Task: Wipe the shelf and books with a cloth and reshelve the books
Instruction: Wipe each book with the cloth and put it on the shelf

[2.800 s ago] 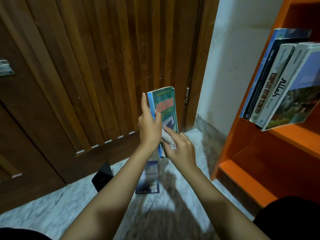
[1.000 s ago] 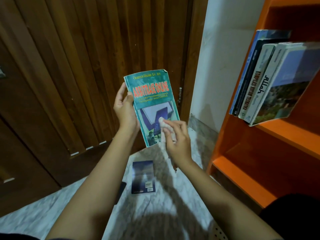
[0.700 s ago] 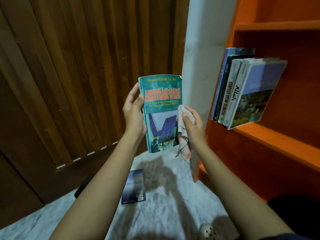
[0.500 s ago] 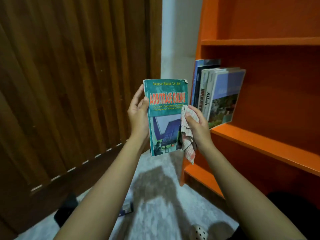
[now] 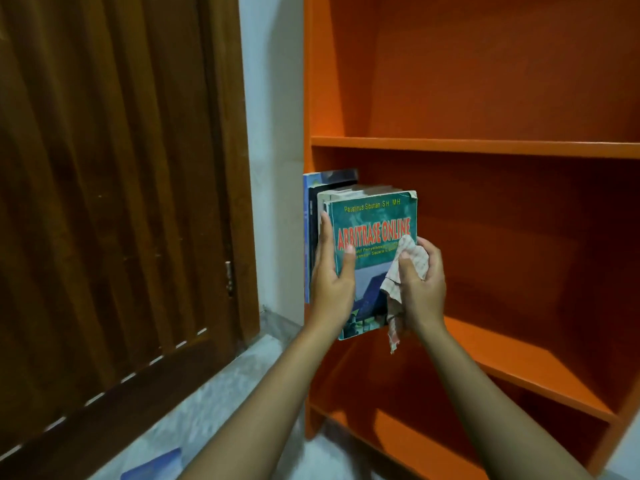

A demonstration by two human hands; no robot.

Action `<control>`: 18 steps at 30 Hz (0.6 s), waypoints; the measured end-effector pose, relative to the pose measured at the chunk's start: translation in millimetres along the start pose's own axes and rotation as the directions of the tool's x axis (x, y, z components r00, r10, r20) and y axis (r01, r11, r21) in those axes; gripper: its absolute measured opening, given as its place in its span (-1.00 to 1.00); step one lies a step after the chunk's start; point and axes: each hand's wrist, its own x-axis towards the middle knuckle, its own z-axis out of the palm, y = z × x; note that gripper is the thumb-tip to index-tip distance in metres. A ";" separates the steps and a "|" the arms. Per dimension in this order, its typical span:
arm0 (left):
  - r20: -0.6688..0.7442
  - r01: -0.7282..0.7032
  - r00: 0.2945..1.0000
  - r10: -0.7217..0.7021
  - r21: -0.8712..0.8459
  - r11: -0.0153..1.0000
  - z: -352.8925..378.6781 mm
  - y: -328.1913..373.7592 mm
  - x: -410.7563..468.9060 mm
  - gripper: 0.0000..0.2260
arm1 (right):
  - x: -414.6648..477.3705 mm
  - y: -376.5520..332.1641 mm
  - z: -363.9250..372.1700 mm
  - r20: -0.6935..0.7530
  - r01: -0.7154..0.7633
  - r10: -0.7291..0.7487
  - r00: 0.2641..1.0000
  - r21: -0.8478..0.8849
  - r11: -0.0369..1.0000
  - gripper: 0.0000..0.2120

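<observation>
1. Green book [image 5: 375, 237] — held upright at the front of the orange shelf [image 5: 519, 362], cover toward the camera, just right of the shelved books [image 5: 313, 216] standing at the left end.
2. Left hand [image 5: 334, 289] clamped on the spine edge, thumb across the cover; right hand [image 5: 420, 285] closed around a crumpled cloth [image 5: 407, 261] and pressed to the opposite edge.
3. Long axis vertical, title end up; bottom corner overhanging the shelf lip.
4. Lies directly between both hands — left nearer the row, judged best placed to guide it back alongside.
5. Slot depth behind the book hidden.
</observation>
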 end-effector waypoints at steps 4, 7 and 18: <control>0.075 -0.089 0.995 0.072 0.246 0.965 28.6 -24.3 13.1 -0.42 | 33.9 28.8 -4.8 -0.009 -0.036 0.037 0.999 0.069 0.997 -0.78; 0.104 -0.138 0.989 0.102 0.444 0.885 39.3 -40.4 15.6 -0.39 | 50.5 50.8 -3.2 0.007 -0.108 0.109 0.994 0.194 0.975 -0.75; 0.116 -0.249 0.965 0.237 0.697 0.672 35.6 -93.1 23.4 -0.38 | 73.2 93.4 28.6 0.068 -0.354 0.359 0.931 0.417 0.837 -0.82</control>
